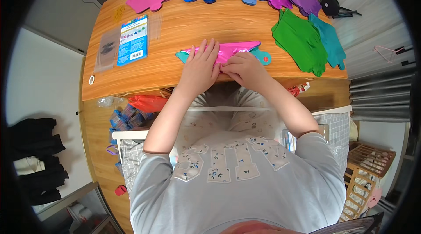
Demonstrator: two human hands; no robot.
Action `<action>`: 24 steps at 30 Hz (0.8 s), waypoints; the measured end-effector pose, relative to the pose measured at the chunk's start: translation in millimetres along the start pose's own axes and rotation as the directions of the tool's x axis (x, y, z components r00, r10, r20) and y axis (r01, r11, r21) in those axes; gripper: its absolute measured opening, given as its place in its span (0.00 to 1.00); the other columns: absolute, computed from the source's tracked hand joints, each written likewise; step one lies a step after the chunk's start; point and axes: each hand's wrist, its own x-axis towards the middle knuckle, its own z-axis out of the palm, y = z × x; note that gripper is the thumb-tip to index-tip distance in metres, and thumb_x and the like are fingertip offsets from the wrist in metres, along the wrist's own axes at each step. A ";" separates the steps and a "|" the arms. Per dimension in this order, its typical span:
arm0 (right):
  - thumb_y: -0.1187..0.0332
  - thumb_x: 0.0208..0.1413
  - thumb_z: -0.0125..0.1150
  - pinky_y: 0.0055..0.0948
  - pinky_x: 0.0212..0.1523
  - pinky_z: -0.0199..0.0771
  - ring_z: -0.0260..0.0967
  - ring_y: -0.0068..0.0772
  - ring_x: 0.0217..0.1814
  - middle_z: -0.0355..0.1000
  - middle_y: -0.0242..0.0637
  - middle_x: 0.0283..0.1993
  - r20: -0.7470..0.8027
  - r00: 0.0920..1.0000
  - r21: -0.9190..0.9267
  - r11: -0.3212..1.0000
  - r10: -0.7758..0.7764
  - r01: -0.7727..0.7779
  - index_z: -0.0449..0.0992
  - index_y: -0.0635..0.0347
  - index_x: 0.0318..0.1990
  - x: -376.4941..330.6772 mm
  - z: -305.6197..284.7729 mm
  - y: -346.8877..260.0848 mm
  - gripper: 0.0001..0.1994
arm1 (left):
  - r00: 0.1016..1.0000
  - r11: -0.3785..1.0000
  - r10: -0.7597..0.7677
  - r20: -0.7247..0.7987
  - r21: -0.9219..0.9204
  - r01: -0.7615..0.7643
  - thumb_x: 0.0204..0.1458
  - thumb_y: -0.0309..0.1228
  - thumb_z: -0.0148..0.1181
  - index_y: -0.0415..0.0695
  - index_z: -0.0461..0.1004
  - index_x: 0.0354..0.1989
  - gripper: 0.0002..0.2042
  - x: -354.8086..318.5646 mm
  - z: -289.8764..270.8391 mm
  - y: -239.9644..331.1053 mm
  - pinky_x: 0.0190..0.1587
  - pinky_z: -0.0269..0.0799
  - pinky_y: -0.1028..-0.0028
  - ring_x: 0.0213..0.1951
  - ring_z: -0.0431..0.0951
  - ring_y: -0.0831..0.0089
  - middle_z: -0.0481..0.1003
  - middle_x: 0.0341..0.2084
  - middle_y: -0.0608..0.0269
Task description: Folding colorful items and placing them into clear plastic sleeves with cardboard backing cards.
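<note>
1. The long, shiny pink foil piece (pixel 234 48) lies on the brown wooden table (pixel 197 19), near the person's edge. Its long side runs left to right.
2. A smooth teal piece (pixel 259 54) pokes out at both ends.
3. The left hand (pixel 201 65) lies flat on the left part, fingers straight.
4. The right hand (pixel 247 67) curls over the right part. I can't tell if it pinches.
5. Both hands are equally near.

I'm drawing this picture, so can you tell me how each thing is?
Left hand: laid flat
Right hand: fingers curled
Shiny pink piece: under both hands
Teal piece: mostly covered by the pink one
Blue package: lying flat
Green stack: lying flat
White ring: lying on the table
Black clothes: hanging
</note>
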 end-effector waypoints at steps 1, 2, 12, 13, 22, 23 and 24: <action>0.70 0.50 0.68 0.37 0.44 0.71 0.70 0.37 0.39 0.74 0.31 0.34 -0.009 1.000 0.004 1.000 -0.003 0.003 0.82 0.53 0.36 -0.4 -0.1 0.5 0.06 | 1.000 1.000 0.003 0.012 0.007 -0.003 0.62 0.37 0.52 0.39 0.63 0.67 0.26 0.5 0.3 0.0 0.69 0.53 0.49 0.69 0.60 0.51 0.64 0.67 0.51; 0.70 0.50 0.68 0.37 0.44 0.71 0.70 0.37 0.39 0.74 0.31 0.34 -0.013 1.000 0.003 1.000 0.000 0.001 0.82 0.53 0.36 -0.4 -0.4 1.0 0.06 | 1.000 1.000 0.006 0.013 0.008 -0.006 0.62 0.37 0.52 0.39 0.63 0.67 0.26 1.2 0.4 -0.1 0.69 0.53 0.49 0.69 0.60 0.51 0.64 0.67 0.51; 0.73 0.54 0.62 0.40 0.45 0.74 0.74 0.45 0.44 0.77 0.41 0.38 -0.091 0.943 0.161 0.939 0.320 -0.304 0.80 0.61 0.39 18.0 3.3 -18.8 0.06 | 0.999 1.000 -0.012 0.043 0.025 0.011 0.61 0.37 0.52 0.41 0.63 0.68 0.27 1.9 1.6 0.2 0.69 0.53 0.46 0.69 0.59 0.49 0.64 0.67 0.50; 0.72 0.54 0.60 0.43 0.47 0.74 0.74 0.47 0.45 0.77 0.43 0.38 -0.208 0.918 0.150 0.939 0.337 -0.311 0.80 0.63 0.37 20.7 7.6 -20.8 0.06 | 0.999 1.000 -0.019 0.046 0.019 0.018 0.61 0.38 0.52 0.41 0.62 0.68 0.27 2.7 1.8 0.7 0.69 0.53 0.46 0.70 0.59 0.49 0.64 0.67 0.50; 0.72 0.60 0.55 0.41 0.55 0.74 0.74 0.49 0.52 0.77 0.49 0.47 -0.253 0.807 0.025 0.838 0.534 -0.546 0.80 0.68 0.46 9.0 11.9 -1.8 0.11 | 0.996 0.999 -0.046 0.071 0.004 0.046 0.61 0.42 0.52 0.43 0.63 0.68 0.28 3.6 -3.0 2.2 0.69 0.52 0.46 0.70 0.57 0.43 0.62 0.68 0.48; 0.72 0.60 0.55 0.41 0.55 0.74 0.74 0.49 0.52 0.77 0.49 0.47 -0.255 0.806 0.025 0.837 0.535 -0.547 0.80 0.68 0.46 6.5 10.3 1.7 0.11 | 0.997 0.999 -0.043 0.071 0.004 0.043 0.61 0.42 0.52 0.43 0.63 0.68 0.28 3.5 -5.3 2.9 0.69 0.52 0.46 0.70 0.57 0.43 0.62 0.68 0.48; 0.72 0.61 0.55 0.41 0.55 0.73 0.74 0.50 0.53 0.77 0.49 0.48 -0.266 0.780 0.030 0.813 0.567 -0.581 0.80 0.68 0.46 4.6 8.0 3.9 0.11 | 0.994 0.997 -0.069 0.086 0.052 0.064 0.61 0.43 0.53 0.44 0.63 0.69 0.29 3.1 -9.0 4.5 0.70 0.51 0.46 0.70 0.56 0.42 0.61 0.68 0.48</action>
